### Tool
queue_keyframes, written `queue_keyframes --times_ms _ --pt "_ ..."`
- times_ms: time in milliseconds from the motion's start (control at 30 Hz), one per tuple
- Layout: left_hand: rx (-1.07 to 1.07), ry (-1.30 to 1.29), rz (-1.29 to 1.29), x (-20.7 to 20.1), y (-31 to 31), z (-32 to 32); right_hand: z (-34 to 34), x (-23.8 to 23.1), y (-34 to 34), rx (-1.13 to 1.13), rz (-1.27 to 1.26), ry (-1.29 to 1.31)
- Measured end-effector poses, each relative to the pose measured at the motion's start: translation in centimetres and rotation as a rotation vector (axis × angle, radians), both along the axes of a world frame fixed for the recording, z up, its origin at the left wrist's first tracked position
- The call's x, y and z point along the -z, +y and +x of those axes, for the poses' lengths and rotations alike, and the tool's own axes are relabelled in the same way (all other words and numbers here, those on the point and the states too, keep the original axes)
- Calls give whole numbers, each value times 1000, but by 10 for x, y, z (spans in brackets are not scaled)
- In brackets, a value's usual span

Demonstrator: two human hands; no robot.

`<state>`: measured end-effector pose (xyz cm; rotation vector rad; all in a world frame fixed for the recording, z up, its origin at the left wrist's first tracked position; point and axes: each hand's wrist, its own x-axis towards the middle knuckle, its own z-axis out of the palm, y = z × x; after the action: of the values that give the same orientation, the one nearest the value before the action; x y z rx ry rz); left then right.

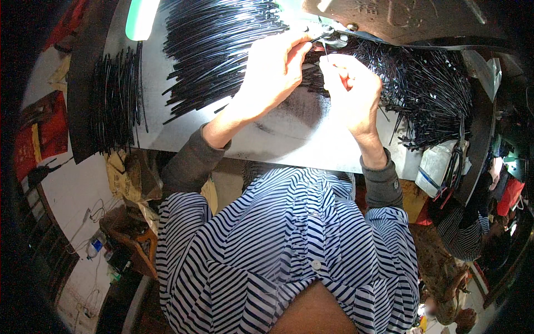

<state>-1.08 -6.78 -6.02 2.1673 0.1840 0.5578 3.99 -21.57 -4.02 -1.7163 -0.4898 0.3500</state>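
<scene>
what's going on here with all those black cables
A person in a striped top works bare-handed at a small metal fixture. The left hand pinches a dark piece there; the right hand, close by, seems to pinch a thin strand. A large pile of black cables lies left of the hands, with a tangled heap to their right.

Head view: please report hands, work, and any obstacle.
Left hand pinching black cable. Right hand pinching thin dark strand. Black cable heap close on right side.

No text seems readable, even on the brown panel [384,29].
</scene>
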Motion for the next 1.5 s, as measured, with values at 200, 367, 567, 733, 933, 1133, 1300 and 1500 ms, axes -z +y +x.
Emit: queue_keyframes --times_ms 200,367,567,733,933,1133,1300,1500 --pt "18 -49 83 3 -2 0 3 8 2 27 -18 -37" --pt "32 -379 307 18 3 9 6 -1 4 33 -23 32" --pt "69 -286 313 9 6 19 20 0 7 41 -32 76" --pt "64 -303 344 7 5 21 20 2 7 48 -8 84" --pt "53 -233 353 5 6 20 21 1 9 40 -15 97" --pt "114 -250 526 7 16 14 22 4 8 49 -62 74" --pt "202 -193 559 -13 11 9 28 6 3 -17 -25 126" --pt "74 -429 505 -8 -10 -1 20 6 17 -17 77 240"
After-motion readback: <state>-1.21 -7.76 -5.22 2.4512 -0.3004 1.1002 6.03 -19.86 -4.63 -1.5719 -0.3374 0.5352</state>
